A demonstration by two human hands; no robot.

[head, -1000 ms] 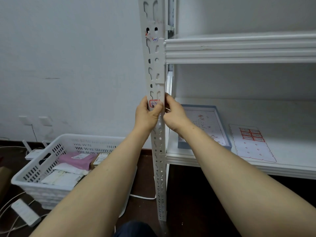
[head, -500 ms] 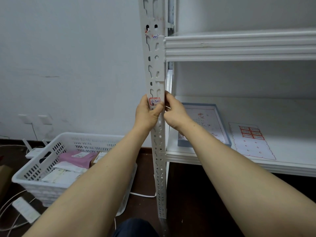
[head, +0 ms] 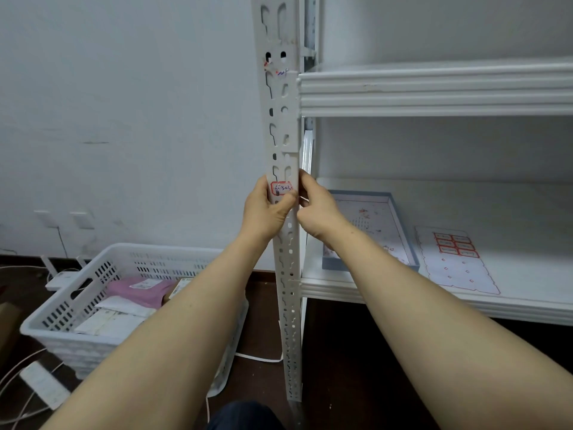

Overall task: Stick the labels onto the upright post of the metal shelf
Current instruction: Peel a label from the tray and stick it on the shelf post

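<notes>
A white perforated upright post of the metal shelf runs down the middle of the view. A small red-bordered label with handwriting sits on its front face at hand height. My left hand wraps the post from the left, its thumb just below the label. My right hand grips the post's right edge, fingertips beside the label. Scraps of an older label cling higher up. A label sheet with several red-bordered labels lies on the lower shelf.
A shallow blue-rimmed box lies on the lower shelf behind my right wrist. A white plastic basket with packets stands on the dark floor at the left, beside cables and a power strip. An upper shelf juts out above.
My left thumb has slid down off the label, so more of its writing shows. Both hands stay on the post.
</notes>
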